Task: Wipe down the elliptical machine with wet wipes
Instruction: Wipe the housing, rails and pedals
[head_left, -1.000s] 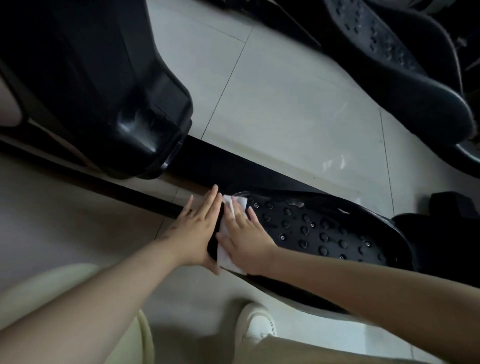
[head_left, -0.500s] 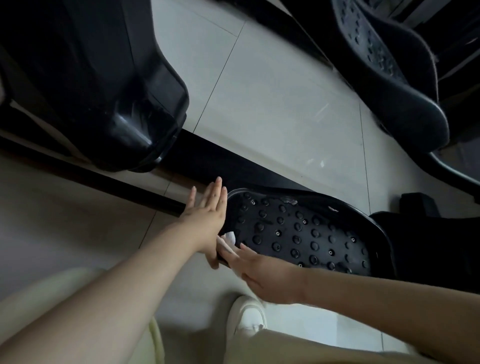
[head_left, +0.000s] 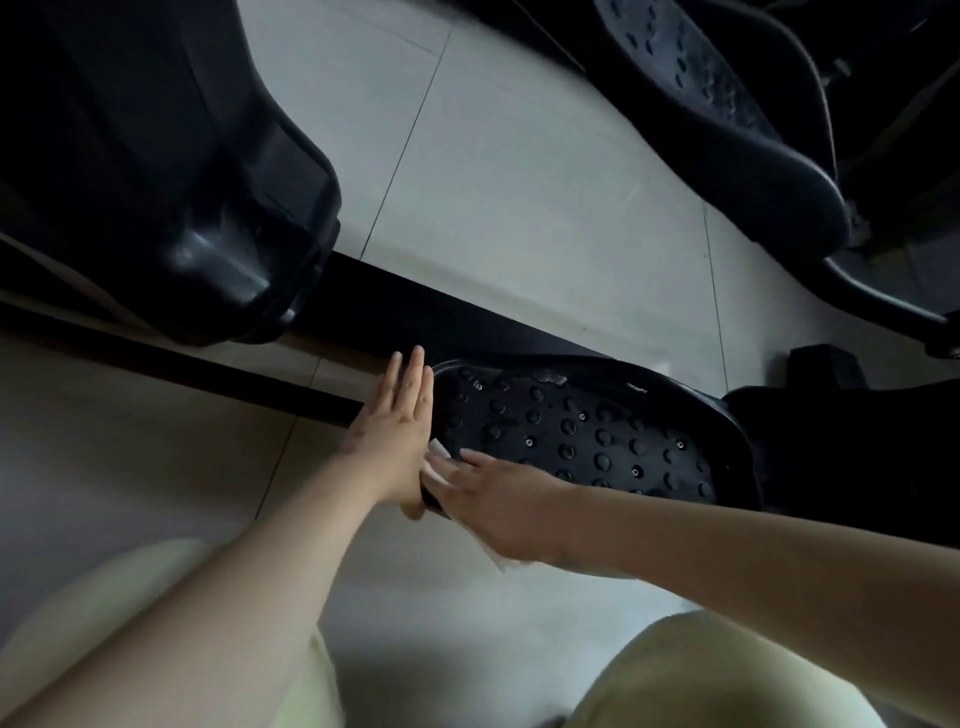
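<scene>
- Left hand (head_left: 395, 431): I see it set flat against the front end of the near pedal (head_left: 597, 431). The fingers (head_left: 410, 384) are straight and pressed together, pointing away from me.
- Right hand (head_left: 498, 501): palm down on the pedal's near front corner, fingers extended and close together, pressing a white wipe (head_left: 438, 457) onto the rim.
- Wipe: mostly hidden under the right hand. One corner shows between the two hands, and a blurred edge shows below the wrist.
- Pedal: black, with a studded tread.
- Around it: pale tiled floor (head_left: 519, 208), black housing (head_left: 208, 208) at upper left, second pedal (head_left: 717, 114) at upper right, well apart.
- Pale green trousers (head_left: 701, 675) along the bottom edge.
</scene>
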